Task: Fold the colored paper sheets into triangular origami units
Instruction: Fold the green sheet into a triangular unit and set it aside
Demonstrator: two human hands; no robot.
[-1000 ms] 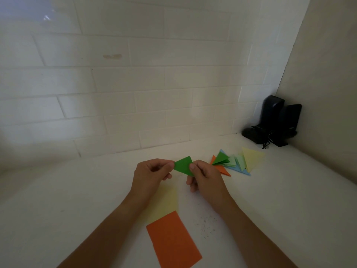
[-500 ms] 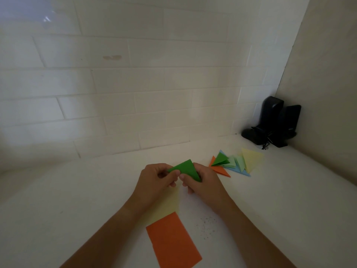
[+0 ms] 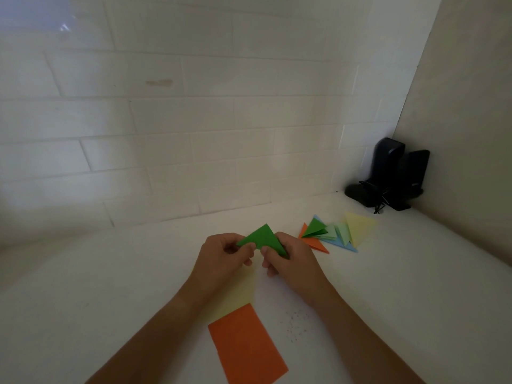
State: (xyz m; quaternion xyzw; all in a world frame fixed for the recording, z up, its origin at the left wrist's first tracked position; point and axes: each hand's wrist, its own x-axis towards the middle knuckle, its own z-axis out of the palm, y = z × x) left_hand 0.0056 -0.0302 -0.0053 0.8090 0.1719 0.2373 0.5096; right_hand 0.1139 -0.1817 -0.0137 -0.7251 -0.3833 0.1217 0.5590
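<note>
Left hand: fingers pinch the green triangle at its left corner.
Right hand: fingers clamp its right side.
Orange sheet: flat, near.

wall: white brick tiles | side wall: beige | surface: white counter | light: dim

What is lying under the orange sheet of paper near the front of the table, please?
A pale yellow sheet pokes out from under the far edge of the orange sheet. How far it reaches beneath cannot be seen, nor whether more paper lies there.
</note>
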